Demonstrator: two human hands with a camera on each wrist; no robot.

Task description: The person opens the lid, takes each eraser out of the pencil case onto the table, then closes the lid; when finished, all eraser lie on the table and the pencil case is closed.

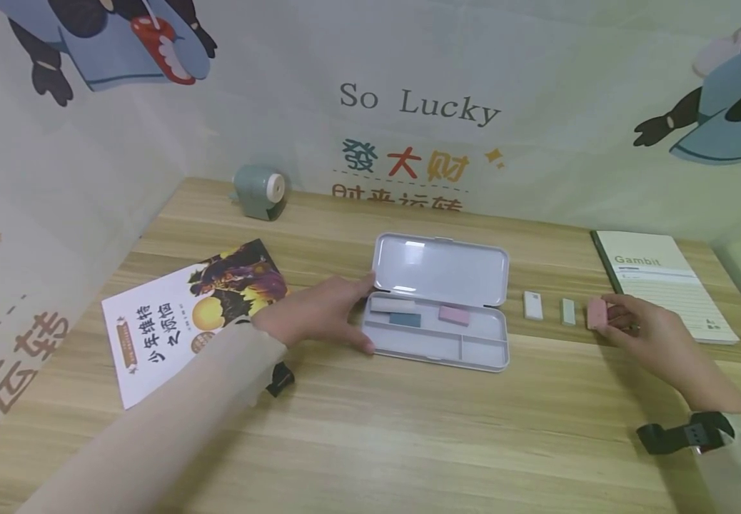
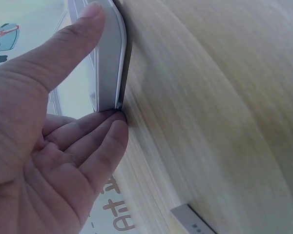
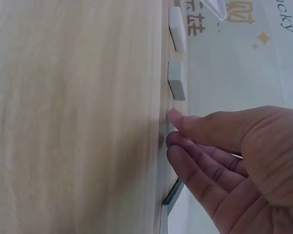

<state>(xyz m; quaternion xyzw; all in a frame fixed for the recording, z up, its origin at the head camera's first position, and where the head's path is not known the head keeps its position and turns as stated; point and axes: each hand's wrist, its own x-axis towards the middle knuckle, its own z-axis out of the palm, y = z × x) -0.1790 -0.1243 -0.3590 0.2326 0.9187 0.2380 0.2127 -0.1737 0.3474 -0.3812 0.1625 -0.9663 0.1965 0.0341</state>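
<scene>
A white pencil case point(image 1: 436, 350) lies with its lid point(image 1: 441, 268) raised. My left hand point(image 1: 319, 314) holds the case's left end, thumb at the front corner and fingers near the hinge side. In the left wrist view the thumb overlaps the case's rim and the fingertips meet its corner. Inside lie a white eraser point(image 1: 392, 306), a blue eraser point(image 1: 405, 320) and a pink eraser point(image 1: 454, 315). To the right, my right hand point(image 1: 647, 332) pinches another pink eraser point(image 1: 596, 313) between thumb and fingers. Beside it sit a green eraser point(image 1: 567, 312) and a white eraser point(image 1: 533, 305).
A book point(image 1: 152, 357) with a dark picture lies under the left forearm. At the back left stands a green pencil sharpener point(image 1: 258, 193). A Gambit notebook point(image 1: 672, 285) lies behind the right hand. A printed cloth point(image 1: 268, 86) hangs along the table's far edge.
</scene>
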